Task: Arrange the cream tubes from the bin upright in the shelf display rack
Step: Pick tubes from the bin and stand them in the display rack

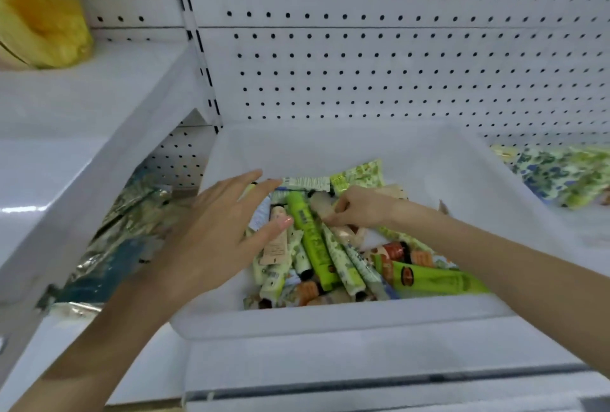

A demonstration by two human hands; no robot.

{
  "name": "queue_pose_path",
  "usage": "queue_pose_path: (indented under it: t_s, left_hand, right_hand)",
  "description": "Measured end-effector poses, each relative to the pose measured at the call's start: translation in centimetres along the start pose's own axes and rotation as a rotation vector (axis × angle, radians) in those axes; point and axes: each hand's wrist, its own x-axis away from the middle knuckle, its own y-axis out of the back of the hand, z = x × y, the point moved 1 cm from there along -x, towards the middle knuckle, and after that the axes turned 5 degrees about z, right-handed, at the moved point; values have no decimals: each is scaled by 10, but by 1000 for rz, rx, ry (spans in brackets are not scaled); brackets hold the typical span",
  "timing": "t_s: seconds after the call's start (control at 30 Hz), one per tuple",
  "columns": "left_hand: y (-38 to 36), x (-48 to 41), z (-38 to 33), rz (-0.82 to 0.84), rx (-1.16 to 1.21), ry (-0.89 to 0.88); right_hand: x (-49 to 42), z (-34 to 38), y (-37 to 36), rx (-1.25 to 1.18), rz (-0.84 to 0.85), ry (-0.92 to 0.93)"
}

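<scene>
Head view: the step in hand is pickup from the bin [330, 319], which sits on the shelf [379, 358] in front of the pegboard panel [396, 64]. The cream tubes [343, 263] lie flat in a loose heap inside the bin, crossing one another; none stands upright. The display rack cannot be identified in this view.

Right hand [355, 208]: the forearm enters from the lower right, the wrist is over the heap, and the fingers curl downward. Its grip is narrow and closed on a pale tube [321, 205] at the far side of the heap, just beside a bright green tube [312, 240]. Whether the pale tube is lifted clear cannot be determined.

Left hand [218, 230]: palm down over the left side of the bin, fingers straight and spread. Its grip is wide and holds nothing.

Next move, as judged: raise the pale tube without dragging its neighbours, turn it vertical, and carry it to the rack. The left hand is placed to steady the heap or take a second tube.
</scene>
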Motion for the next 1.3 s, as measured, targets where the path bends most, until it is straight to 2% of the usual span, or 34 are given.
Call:
queue_pose_path:
  t_s: [0.1,0.23,0.43,0.53,0.63,0.83,0.9,1.0,1.1,1.3]
  left_hand:
    - [5,-12,-5,24,86,-26]
    - [4,-42,-15,71,257,-14]
    - [-11,-62,-19,274,653,72]
    - [-12,-62,-17,367,875,112]
    - [-12,-64,-18,364,920,134]
    - [-7,-64,-15,327,976,178]
    - [-7,-65,-13,295,1010,208]
    - [-7,-66,-10,242,1065,273]
    - [-7,-67,-10,238,1086,290]
    - [-11,-68,-6,274,1083,352]
  right_hand:
    - [10,2,12,-87,-30,1]
    - [30,3,36,-468,-90,61]
    - [44,3,49,-641,34,212]
    - [44,10,48,-691,-10,251]
    - [43,14,46,-724,-64,283]
    - [39,18,43,-833,21,309]
    - [39,14,48,-788,-3,267]
    - [36,5,44,-504,-13,170]
    - [26,3,26,-270,62,122]
    - [9,2,2,-104,231,113]
